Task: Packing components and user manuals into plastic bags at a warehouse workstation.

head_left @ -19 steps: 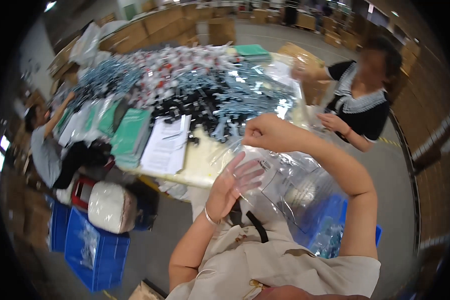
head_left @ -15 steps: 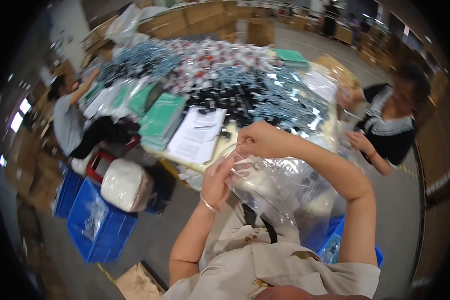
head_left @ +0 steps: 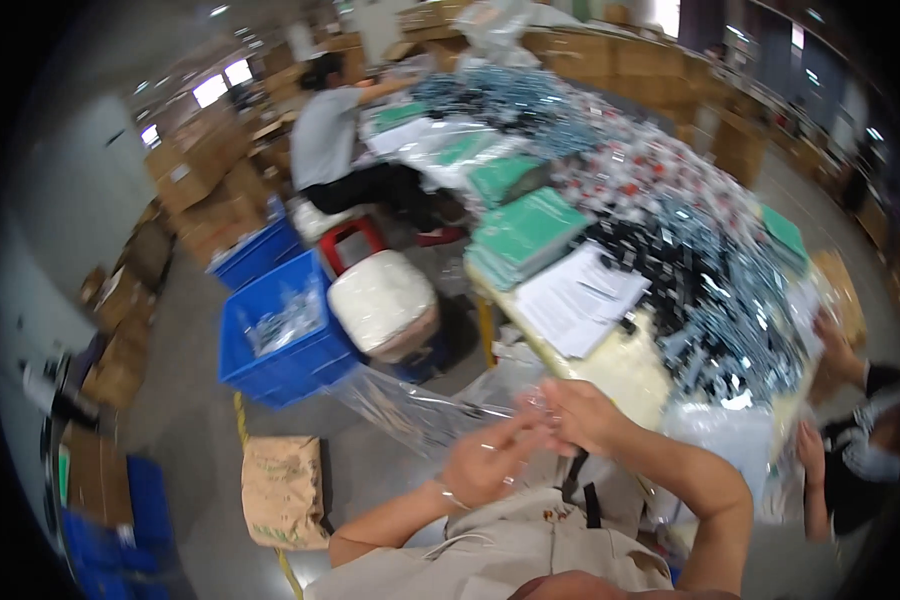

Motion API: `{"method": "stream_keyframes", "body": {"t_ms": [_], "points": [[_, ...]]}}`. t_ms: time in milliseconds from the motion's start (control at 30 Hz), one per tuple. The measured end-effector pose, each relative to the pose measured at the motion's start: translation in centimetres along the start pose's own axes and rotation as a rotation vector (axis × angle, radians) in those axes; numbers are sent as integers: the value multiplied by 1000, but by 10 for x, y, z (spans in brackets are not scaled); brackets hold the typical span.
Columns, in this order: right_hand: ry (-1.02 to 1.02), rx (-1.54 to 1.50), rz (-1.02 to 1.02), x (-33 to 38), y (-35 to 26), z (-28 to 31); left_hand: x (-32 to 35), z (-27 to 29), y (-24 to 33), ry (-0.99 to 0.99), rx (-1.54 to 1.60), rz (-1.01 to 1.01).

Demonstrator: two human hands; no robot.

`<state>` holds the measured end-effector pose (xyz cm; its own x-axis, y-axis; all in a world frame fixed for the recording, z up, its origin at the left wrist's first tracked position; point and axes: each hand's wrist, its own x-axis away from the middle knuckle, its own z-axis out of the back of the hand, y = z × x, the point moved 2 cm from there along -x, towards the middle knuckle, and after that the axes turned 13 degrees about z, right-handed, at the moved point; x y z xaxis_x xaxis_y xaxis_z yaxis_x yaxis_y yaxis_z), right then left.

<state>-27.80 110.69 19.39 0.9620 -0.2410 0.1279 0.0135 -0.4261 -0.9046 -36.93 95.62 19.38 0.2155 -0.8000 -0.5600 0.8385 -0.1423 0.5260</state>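
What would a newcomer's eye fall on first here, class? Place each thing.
Probably the great heap of small red-and-white, black and blue-grey parts on the table, right of centre. Then the left hand and right hand, close together at lower centre, with clear plastic stretching leftward, and the open blue crate on the floor, left of centre.

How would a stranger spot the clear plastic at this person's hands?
Find the cream-topped, heaped table, then the left hand and right hand together by its near edge. The clear plastic stretches leftward from them toward the large blue bin. Unlike the plastic lying inside that bin, it hangs in the air from the hands.
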Motion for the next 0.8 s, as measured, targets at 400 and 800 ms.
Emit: {"method": "stream_keyframes", "body": {"t_ms": [400,800], "points": [[7,6,-121,13,37,67,43,-21,-13,-406,46,228],[-112,207,-102,-18,70,14,38,-44,-22,-222,169,705]]}}
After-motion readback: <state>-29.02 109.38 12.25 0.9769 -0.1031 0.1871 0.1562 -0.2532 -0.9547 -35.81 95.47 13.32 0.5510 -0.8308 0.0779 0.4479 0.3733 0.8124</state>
